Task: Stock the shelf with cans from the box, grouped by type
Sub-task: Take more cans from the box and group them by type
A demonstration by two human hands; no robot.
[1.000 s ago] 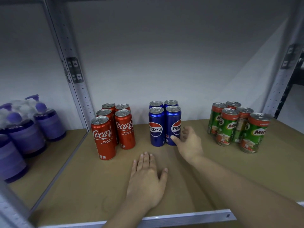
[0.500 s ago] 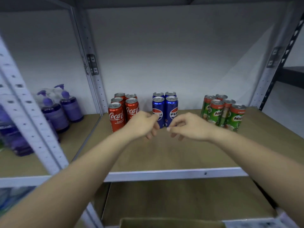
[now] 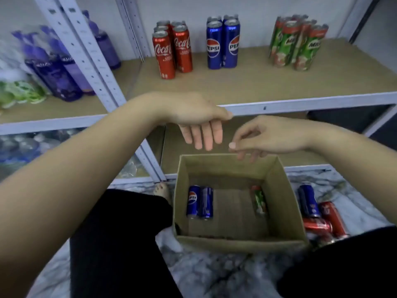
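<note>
A cardboard box [image 3: 285, 203] sits on the floor between my knees. Inside lie two blue Pepsi cans [image 3: 199, 202] on the left and one green Milo can [image 3: 259, 201] on the right. On the shelf [image 3: 257, 87] stand three groups: red Coca-Cola cans [image 3: 171, 49], blue Pepsi cans [image 3: 223, 44] and green Milo cans [image 3: 298, 46]. My left hand [image 3: 197, 121] hangs above the box's far edge, fingers down, holding nothing. My right hand [image 3: 264, 136] hovers beside it, fingers loosely curled and empty.
Loose cans lie on the marbled floor right of the box: a blue Pepsi can [image 3: 308, 203] and red Coca-Cola cans [image 3: 324, 220]. Purple bottles [image 3: 62, 72] fill the neighbouring shelf on the left. Metal uprights [image 3: 90, 61] divide the shelves. My dark-trousered legs flank the box.
Both hands have pulled back from the shelf and dropped to just above the box. The view has tilted down, bringing the box and floor cans into sight.
</note>
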